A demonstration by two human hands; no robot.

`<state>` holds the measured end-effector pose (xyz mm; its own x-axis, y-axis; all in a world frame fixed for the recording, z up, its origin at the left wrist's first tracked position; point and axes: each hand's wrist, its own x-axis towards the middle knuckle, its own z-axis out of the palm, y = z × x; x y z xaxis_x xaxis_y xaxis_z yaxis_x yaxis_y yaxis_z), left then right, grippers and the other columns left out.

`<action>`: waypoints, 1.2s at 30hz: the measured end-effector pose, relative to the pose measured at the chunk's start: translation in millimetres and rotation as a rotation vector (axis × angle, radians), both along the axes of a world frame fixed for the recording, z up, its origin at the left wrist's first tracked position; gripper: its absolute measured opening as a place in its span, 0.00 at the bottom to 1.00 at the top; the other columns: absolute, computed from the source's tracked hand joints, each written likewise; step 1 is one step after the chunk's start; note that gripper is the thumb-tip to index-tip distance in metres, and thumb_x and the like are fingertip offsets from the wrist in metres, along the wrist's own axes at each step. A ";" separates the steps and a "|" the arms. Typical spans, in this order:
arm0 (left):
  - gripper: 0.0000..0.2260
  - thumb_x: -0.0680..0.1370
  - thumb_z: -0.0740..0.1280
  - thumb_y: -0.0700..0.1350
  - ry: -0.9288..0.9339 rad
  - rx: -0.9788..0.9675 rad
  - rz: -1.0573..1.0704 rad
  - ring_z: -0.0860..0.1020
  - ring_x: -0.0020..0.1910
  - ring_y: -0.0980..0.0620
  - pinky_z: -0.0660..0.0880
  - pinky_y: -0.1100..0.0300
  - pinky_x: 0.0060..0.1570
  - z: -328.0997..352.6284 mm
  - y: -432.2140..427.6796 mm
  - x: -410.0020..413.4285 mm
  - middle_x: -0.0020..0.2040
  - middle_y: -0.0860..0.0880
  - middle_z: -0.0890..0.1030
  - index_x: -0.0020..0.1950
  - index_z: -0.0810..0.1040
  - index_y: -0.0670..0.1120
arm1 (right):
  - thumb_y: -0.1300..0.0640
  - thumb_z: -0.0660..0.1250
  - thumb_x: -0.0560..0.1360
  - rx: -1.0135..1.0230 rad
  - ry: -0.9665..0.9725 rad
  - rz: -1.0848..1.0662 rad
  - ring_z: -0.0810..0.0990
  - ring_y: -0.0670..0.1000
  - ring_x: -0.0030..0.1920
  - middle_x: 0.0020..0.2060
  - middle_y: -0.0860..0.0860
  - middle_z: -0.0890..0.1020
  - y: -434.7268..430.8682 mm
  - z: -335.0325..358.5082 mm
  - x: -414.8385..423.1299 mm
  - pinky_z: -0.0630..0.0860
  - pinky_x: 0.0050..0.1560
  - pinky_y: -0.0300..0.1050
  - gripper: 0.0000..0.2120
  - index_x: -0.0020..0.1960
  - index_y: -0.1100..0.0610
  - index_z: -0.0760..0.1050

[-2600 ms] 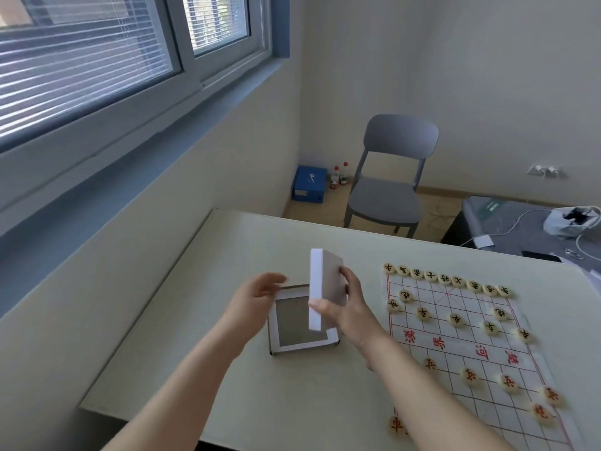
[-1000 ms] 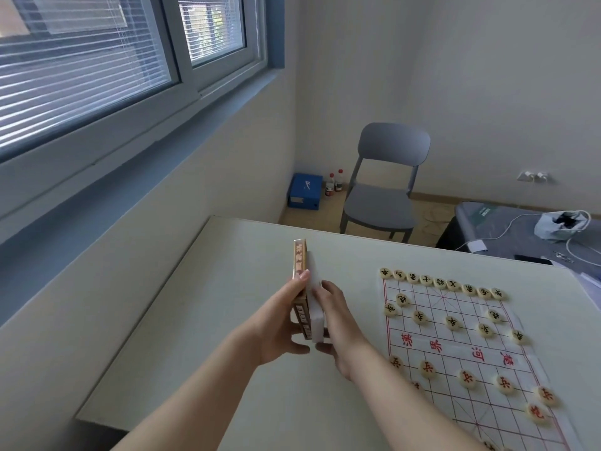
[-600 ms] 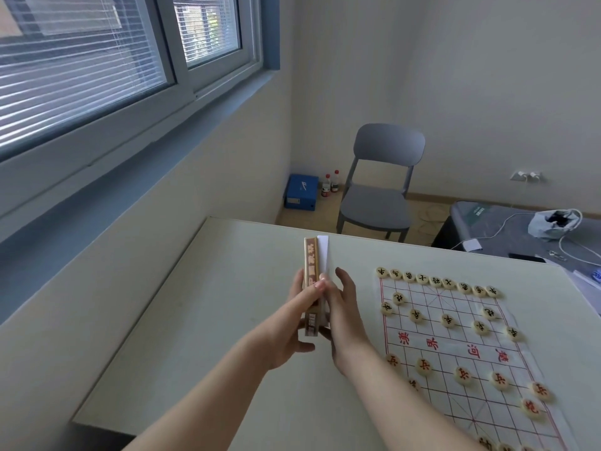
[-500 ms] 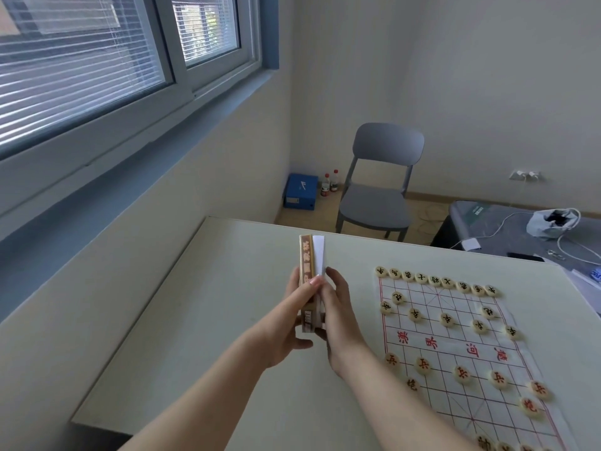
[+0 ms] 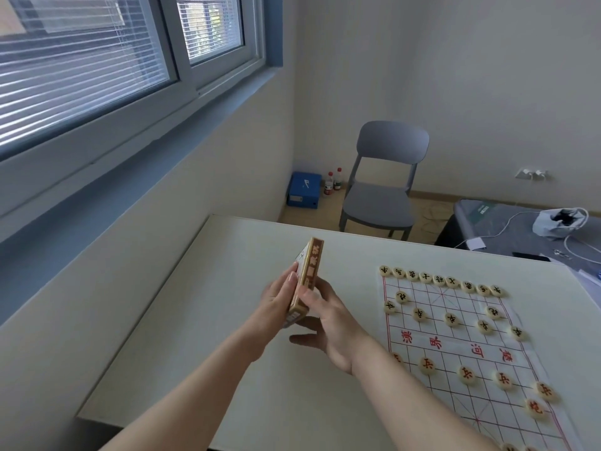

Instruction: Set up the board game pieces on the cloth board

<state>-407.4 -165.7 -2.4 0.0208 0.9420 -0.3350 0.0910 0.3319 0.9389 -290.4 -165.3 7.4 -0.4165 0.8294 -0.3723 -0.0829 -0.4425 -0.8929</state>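
Since half a second earlier, the closed game box (image 5: 308, 275) has tipped from nearly upright to a slant, its top leaning right and its white face turned left; 2.6 s earlier lid and tray were separate, with the tray lying on the table (image 5: 227, 320). Both hands hold the box edge-on in the air above the table's left half, clear of the surface. The left hand (image 5: 276, 309) lies with its fingers (image 5: 290, 278) straight and flat against the white face, its thumb hidden. The right hand (image 5: 330, 323) grips the box from the other side, thumb laid on the near brown edge with red characters and fingers curled round behind and beneath. To the right of the hands, well apart from the box, the cloth board (image 5: 455, 346) lies flat on the table, white with a red grid. Round xiangqi pieces (image 5: 451, 319) stand on it: a far row marked in black (image 5: 438, 278) along the farthest grid line, further black ones nearer, and red-marked pieces (image 5: 467, 375) on the near half. Beyond the table stand a grey chair (image 5: 379, 196), a blue file box (image 5: 304, 190) and two bottles (image 5: 334, 183) on the floor.
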 end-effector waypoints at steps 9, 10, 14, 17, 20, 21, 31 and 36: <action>0.19 0.78 0.62 0.36 -0.276 -0.147 0.551 0.79 0.35 0.50 0.76 0.60 0.30 -31.2 -13.0 -62.0 0.46 0.46 0.80 0.60 0.66 0.58 | 0.62 0.61 0.78 -0.081 -0.075 -0.302 0.79 0.51 0.37 0.44 0.57 0.78 26.9 -22.3 -32.3 0.80 0.28 0.41 0.02 0.47 0.58 0.72; 0.17 0.78 0.62 0.36 -0.262 -0.146 0.619 0.79 0.35 0.50 0.77 0.58 0.29 -33.0 -14.7 -66.7 0.46 0.46 0.79 0.57 0.66 0.57 | 0.63 0.63 0.77 -0.089 -0.077 -0.324 0.78 0.51 0.36 0.44 0.57 0.77 28.7 -26.3 -40.3 0.80 0.28 0.39 0.03 0.50 0.59 0.71; 0.07 0.76 0.64 0.40 -0.066 -0.158 0.946 0.76 0.42 0.46 0.78 0.47 0.47 -53.3 -25.8 -93.1 0.50 0.43 0.79 0.41 0.69 0.51 | 0.69 0.63 0.74 -0.076 -0.125 -0.199 0.72 0.48 0.31 0.40 0.55 0.74 31.1 -44.6 -88.9 0.72 0.34 0.38 0.13 0.57 0.61 0.70; 0.07 0.76 0.64 0.40 -0.019 -0.174 0.983 0.77 0.42 0.45 0.76 0.53 0.49 -64.4 -34.8 -109.3 0.55 0.42 0.78 0.45 0.70 0.52 | 0.66 0.61 0.75 -0.121 -0.186 0.045 0.66 0.45 0.29 0.33 0.49 0.73 22.5 -52.3 -125.7 0.63 0.27 0.35 0.08 0.51 0.58 0.75; 0.17 0.75 0.63 0.42 0.139 -0.241 0.777 0.78 0.53 0.41 0.76 0.50 0.55 -63.1 -40.5 -118.8 0.59 0.44 0.76 0.63 0.67 0.53 | 0.63 0.59 0.76 -0.084 -0.279 0.205 0.71 0.46 0.35 0.44 0.50 0.75 15.6 -53.2 -149.2 0.64 0.30 0.36 0.13 0.59 0.53 0.73; 0.22 0.75 0.63 0.44 0.248 -0.268 0.689 0.77 0.56 0.41 0.75 0.51 0.55 -64.1 -43.6 -125.8 0.61 0.45 0.76 0.68 0.63 0.54 | 0.62 0.58 0.76 -0.069 -0.294 0.237 0.71 0.45 0.39 0.46 0.49 0.75 14.0 -53.9 -156.6 0.64 0.32 0.35 0.14 0.61 0.53 0.72; 0.24 0.80 0.53 0.54 1.319 -0.039 -0.153 0.50 0.75 0.42 0.52 0.50 0.73 -72.0 -42.1 -153.3 0.77 0.49 0.52 0.75 0.52 0.51 | 0.72 0.55 0.73 0.015 -0.312 0.371 0.72 0.44 0.36 0.42 0.52 0.75 12.4 -53.7 -169.0 0.69 0.28 0.27 0.13 0.52 0.58 0.72; 0.20 0.80 0.53 0.54 1.285 -0.026 -0.120 0.53 0.74 0.43 0.53 0.50 0.72 -71.8 -38.6 -152.9 0.75 0.50 0.56 0.72 0.60 0.52 | 0.66 0.59 0.76 0.031 -0.309 0.272 0.73 0.39 0.41 0.51 0.46 0.76 14.7 -61.0 -151.1 0.67 0.39 0.23 0.21 0.67 0.55 0.66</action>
